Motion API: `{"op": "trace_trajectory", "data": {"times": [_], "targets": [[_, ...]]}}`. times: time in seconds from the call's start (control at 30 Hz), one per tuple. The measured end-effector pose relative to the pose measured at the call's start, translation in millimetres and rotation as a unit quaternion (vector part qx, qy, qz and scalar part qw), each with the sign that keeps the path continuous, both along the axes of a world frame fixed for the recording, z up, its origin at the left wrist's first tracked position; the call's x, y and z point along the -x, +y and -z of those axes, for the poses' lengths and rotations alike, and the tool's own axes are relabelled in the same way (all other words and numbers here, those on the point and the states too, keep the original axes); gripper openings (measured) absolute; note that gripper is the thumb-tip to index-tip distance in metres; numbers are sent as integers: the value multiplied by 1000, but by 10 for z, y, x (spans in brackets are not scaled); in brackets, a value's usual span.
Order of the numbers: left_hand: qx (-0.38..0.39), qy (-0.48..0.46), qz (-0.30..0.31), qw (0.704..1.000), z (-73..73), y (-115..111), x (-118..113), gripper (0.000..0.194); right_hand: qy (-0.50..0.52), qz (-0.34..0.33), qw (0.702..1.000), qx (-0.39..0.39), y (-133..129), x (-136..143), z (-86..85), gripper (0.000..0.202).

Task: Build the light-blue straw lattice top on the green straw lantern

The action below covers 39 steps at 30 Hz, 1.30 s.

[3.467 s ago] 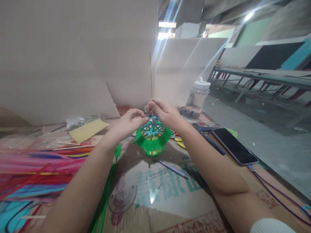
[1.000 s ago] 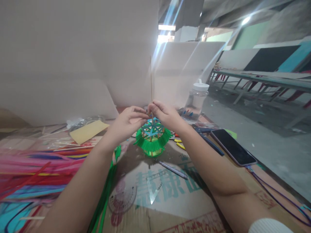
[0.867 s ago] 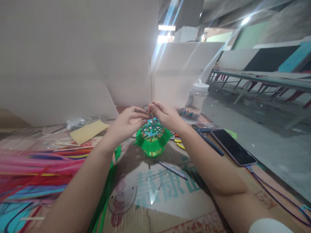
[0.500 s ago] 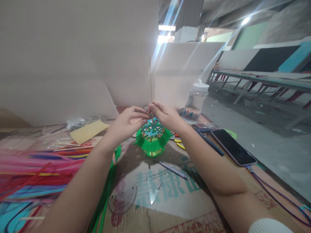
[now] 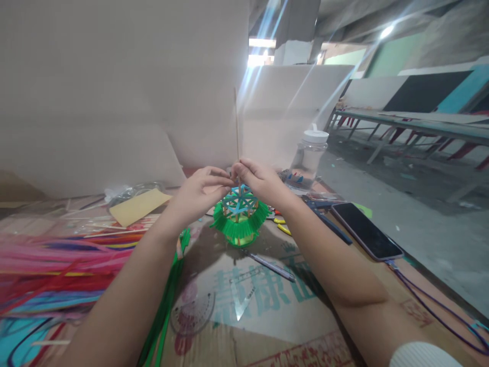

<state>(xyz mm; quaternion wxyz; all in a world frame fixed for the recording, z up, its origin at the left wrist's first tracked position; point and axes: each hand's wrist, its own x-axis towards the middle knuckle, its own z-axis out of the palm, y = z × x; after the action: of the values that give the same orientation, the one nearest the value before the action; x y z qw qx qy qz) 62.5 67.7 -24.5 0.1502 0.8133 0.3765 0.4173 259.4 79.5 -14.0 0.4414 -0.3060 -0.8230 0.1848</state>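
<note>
A thin wooden stick [image 5: 237,125] stands upright above a small round model [image 5: 240,219] with a green fringed skirt and a blue lattice top. My right hand [image 5: 260,181] pinches the stick low down, just over the lattice. From the other side, my left hand [image 5: 204,191] reaches in with its fingertips closed near the stick's lower part; whatever they pinch is too small to make out. The model rests on the cardboard surface between my forearms.
Colourful pipe-cleaner strips [image 5: 69,260] lie at the left, green ones [image 5: 164,306] beside my left forearm. A pen [image 5: 271,267], a protractor [image 5: 194,311] and a set square [image 5: 240,300] lie in front. At the right are a phone [image 5: 367,232], pliers [image 5: 330,224] and a water bottle [image 5: 306,160].
</note>
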Motion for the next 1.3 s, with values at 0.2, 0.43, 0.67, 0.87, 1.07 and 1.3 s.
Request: {"op": "trace_trajectory", "data": {"times": [0.2,0.43,0.67,0.87,1.07,1.3], "targets": [[1,3,0,1000,-4,-11,-15,21,-2,3,1000,3,-6,1,-2,32],[7,8,-3,1000,-32,-19,-12,22,-1,-6,1000,-2,-7,-2,-1,32],[10,7,-4,1000,-26,-17,-17,22,-11,5,1000,0,-12,-5,-7,32],[8,9,-2,1000,-37,-34,-24,21,-2,-5,1000,-4,-4,-3,3,33],[4,6,1,1000,-32,-28,-16,22,-2,-4,1000,-5,-1,-5,4,33],[7,3,0,1000,-19,-19,-15,22,-3,1,1000,0,-17,0,-7,32]]}}
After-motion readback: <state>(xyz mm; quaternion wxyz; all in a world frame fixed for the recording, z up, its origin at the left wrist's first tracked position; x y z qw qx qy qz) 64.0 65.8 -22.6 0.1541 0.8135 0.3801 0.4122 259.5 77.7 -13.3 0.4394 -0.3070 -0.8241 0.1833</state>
